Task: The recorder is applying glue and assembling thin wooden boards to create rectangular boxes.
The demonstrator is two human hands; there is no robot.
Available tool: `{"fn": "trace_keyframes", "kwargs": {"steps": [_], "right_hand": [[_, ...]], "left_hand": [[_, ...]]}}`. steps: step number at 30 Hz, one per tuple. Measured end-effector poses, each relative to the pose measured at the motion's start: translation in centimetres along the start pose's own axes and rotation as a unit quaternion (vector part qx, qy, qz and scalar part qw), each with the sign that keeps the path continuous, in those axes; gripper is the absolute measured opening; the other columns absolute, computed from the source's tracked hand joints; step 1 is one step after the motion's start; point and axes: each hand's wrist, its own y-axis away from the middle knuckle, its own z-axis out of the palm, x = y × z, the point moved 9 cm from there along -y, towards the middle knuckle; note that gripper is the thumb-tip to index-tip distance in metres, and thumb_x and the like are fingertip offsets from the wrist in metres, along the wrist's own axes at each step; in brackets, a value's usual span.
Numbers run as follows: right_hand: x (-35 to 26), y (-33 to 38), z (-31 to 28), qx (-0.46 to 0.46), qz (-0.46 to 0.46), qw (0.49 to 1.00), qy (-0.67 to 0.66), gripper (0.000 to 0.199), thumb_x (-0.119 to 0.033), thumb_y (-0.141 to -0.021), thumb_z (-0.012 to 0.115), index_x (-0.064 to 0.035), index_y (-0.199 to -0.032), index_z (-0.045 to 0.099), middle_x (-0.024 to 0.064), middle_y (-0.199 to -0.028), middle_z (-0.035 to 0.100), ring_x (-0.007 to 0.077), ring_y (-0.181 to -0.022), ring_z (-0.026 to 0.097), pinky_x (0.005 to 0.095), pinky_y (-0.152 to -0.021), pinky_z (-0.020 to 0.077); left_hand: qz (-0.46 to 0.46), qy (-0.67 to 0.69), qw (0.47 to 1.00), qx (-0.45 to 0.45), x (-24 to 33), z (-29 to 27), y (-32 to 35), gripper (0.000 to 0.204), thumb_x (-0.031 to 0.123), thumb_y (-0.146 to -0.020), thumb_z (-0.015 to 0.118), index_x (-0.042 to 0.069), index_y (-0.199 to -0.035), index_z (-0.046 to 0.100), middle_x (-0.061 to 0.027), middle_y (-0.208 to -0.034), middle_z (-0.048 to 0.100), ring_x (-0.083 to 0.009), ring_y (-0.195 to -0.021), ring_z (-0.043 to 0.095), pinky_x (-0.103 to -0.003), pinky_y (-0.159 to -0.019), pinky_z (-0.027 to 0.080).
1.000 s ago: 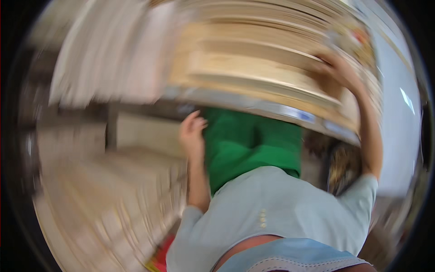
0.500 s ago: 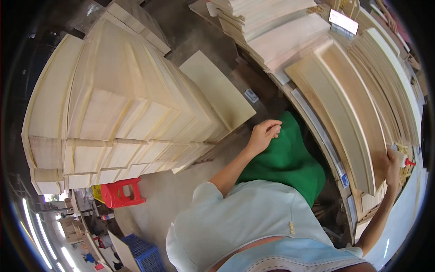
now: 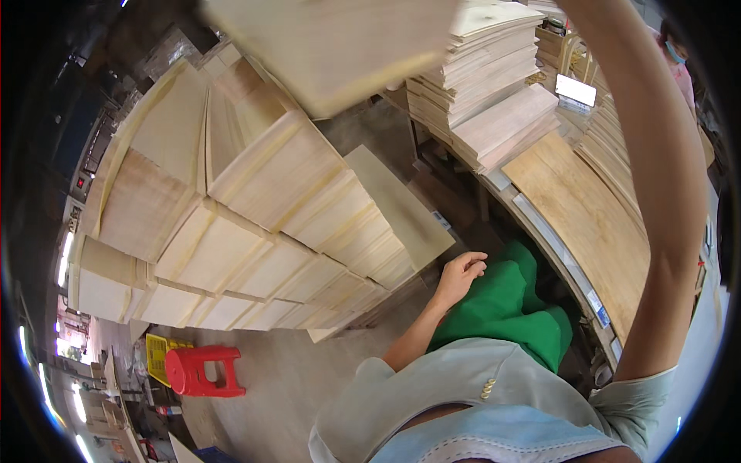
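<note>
Right arm raised, a blurred wooden board [image 3: 340, 46] held high at far, grip unseen; left hand [image 3: 461, 274], fingers loosely curled and empty, hangs near stacked boards [image 3: 255, 231].

A pale, flat rectangular wooden board [image 3: 340, 46] is hovering high at the far side, above everything else, tilting with its near right edge dipping lower. Its broad light face is showing faint grain and its thin edge is looking blurred. It is spreading across the top centre, over the far stacks of similar boards.
</note>
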Motion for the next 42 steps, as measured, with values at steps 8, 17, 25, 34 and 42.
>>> {"fn": "trace_keyframes", "kwargs": {"steps": [8,17,25,34,42], "right_hand": [[-14.9,-9.0,5.1,-0.021,-0.066,0.993,-0.097,0.029,-0.025,-0.085,0.055,0.0011,-0.095,0.063,0.0132,-0.095,0.065,0.0259,-0.084,0.061,0.0357,-0.079,0.0494],[-24.3,-15.2,10.3,-0.044,-0.042,0.987,-0.15,0.035,-0.03,-0.083,0.054,0.0026,-0.086,0.066,0.0178,-0.087,0.067,0.0334,-0.078,0.064,0.0407,-0.073,0.0521],[-4.8,9.9,11.6,-0.126,0.272,0.945,-0.128,0.028,-0.025,-0.083,0.058,0.0014,-0.087,0.067,0.0243,-0.082,0.064,0.0409,-0.082,0.062,0.046,-0.074,0.0494],[6.4,45.3,-5.2,0.072,0.709,0.698,-0.065,0.035,-0.029,-0.094,0.052,0.0009,-0.111,0.062,0.0093,-0.093,0.067,0.0138,-0.079,0.064,0.0267,-0.065,0.0527],[17.6,42.0,-19.6,0.169,0.641,0.718,0.21,0.038,-0.03,-0.088,0.059,0.0013,-0.11,0.062,0.0136,-0.091,0.067,0.0216,-0.082,0.064,0.0323,-0.073,0.0509]], "left_hand": [[0.009,0.045,0.999,-0.019,-1.1,-0.7,-0.4,0.025,0.014,-0.09,0.057,0.0,-0.109,0.062,-0.0072,-0.087,0.066,-0.0123,-0.077,0.062,-0.025,-0.071,0.05],[-0.001,0.053,0.994,-0.091,-1.5,2.9,-1.3,0.023,0.011,-0.089,0.057,0.001,-0.109,0.062,-0.0093,-0.089,0.067,-0.0147,-0.08,0.064,-0.026,-0.074,0.05],[-0.018,0.01,0.994,-0.108,-2.8,3.7,-3.5,0.022,0.011,-0.093,0.053,-0.001,-0.11,0.061,-0.0072,-0.092,0.063,-0.0117,-0.077,0.058,-0.025,-0.071,0.049],[0.104,-0.077,0.976,-0.178,8.8,14.8,-14.2,0.023,0.017,-0.096,0.05,-0.001,-0.105,0.06,-0.0003,-0.071,0.052,-0.0073,-0.065,0.047,-0.022,-0.061,0.041],[0.271,-0.199,0.935,-0.11,27.2,26.2,-35.5,0.06,0.039,-0.085,0.063,-0.007,-0.123,0.053,-0.0198,-0.119,0.06,-0.026,-0.111,0.057,-0.033,-0.095,0.041]]}}
